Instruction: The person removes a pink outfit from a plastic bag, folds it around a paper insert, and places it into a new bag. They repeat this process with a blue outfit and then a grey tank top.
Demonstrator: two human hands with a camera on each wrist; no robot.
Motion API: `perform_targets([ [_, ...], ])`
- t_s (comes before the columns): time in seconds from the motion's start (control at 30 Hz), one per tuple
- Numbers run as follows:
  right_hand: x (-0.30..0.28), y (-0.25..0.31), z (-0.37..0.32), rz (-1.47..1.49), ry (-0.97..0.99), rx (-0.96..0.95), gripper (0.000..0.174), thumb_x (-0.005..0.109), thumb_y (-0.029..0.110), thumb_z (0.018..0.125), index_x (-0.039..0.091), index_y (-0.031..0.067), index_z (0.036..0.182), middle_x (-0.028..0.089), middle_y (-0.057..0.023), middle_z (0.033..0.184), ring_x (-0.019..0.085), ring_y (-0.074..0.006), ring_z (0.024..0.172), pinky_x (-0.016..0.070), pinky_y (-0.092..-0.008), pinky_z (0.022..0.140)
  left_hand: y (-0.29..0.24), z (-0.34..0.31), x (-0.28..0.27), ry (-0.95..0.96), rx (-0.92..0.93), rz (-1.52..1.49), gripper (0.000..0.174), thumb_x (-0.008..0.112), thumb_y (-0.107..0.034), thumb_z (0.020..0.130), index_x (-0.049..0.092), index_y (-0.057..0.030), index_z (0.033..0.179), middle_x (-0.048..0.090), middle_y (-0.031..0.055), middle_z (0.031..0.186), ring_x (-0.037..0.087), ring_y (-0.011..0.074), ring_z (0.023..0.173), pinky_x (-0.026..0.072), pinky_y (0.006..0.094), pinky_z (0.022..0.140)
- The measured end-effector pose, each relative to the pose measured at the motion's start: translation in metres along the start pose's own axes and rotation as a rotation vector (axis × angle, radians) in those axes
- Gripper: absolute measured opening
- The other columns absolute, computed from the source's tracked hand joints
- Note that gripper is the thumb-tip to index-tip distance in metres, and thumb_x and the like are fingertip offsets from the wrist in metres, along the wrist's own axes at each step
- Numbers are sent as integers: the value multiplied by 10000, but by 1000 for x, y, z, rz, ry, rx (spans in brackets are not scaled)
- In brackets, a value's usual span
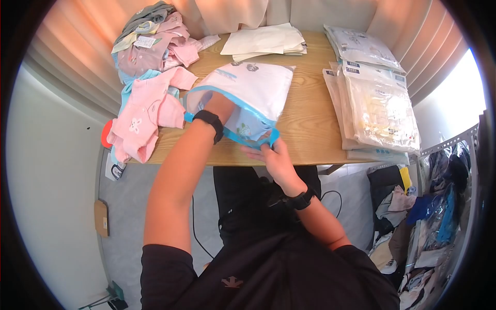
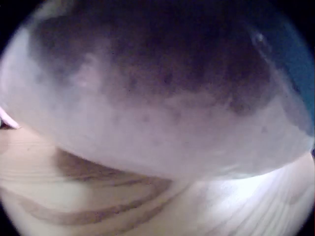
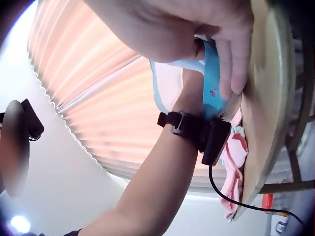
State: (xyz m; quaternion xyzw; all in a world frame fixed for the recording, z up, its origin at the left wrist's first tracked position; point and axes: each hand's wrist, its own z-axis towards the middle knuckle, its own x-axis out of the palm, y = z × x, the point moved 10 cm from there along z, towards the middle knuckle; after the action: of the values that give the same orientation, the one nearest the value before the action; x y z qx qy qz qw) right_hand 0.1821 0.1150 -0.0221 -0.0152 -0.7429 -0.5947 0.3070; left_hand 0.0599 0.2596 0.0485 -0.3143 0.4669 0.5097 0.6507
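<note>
A clear bag with a white front and a blue edge is held over the table, its mouth facing the person. The left hand reaches inside it up to the wrist; its fingers are hidden. The right hand pinches the bag's blue edge at the near right corner; in the right wrist view the right hand has its thumb and fingers at the blue strip. Pale blue cloth with a green print shows in the mouth. Whitish material fills much of the left wrist view.
Folded and loose baby clothes lie at the table's left. White sheets are at the back. Packed clear bags are stacked at the right. A rack with clothes stands at the lower right.
</note>
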Motion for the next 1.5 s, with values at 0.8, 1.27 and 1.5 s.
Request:
perform_targets([
  [0.8,-12,4,5,-103,-22,42,385,403,44,1012,371,-47,1384,554,-202,1323,675,-362,1061,560,-424,873,34,16,9,-41,-181,-317,372,543,-303,896,686,-90,1165,676,165,1193,624,347,1109,480,431,955],
  [1.27,-28,44,3,77,-119,40,483,437,28,954,350,-61,1422,544,-196,1345,672,-359,1050,547,-414,882,29,8,-11,535,-361,-331,410,511,-215,966,581,-122,1359,581,158,1379,583,341,1222,455,395,1020],
  [1.5,-23,38,0,-224,-103,141,374,458,87,978,468,-50,1326,601,-180,1242,698,-298,953,569,-371,795,11,11,-13,319,-173,-300,309,563,-231,906,687,-95,1154,651,172,1242,613,357,1136,493,413,954],
])
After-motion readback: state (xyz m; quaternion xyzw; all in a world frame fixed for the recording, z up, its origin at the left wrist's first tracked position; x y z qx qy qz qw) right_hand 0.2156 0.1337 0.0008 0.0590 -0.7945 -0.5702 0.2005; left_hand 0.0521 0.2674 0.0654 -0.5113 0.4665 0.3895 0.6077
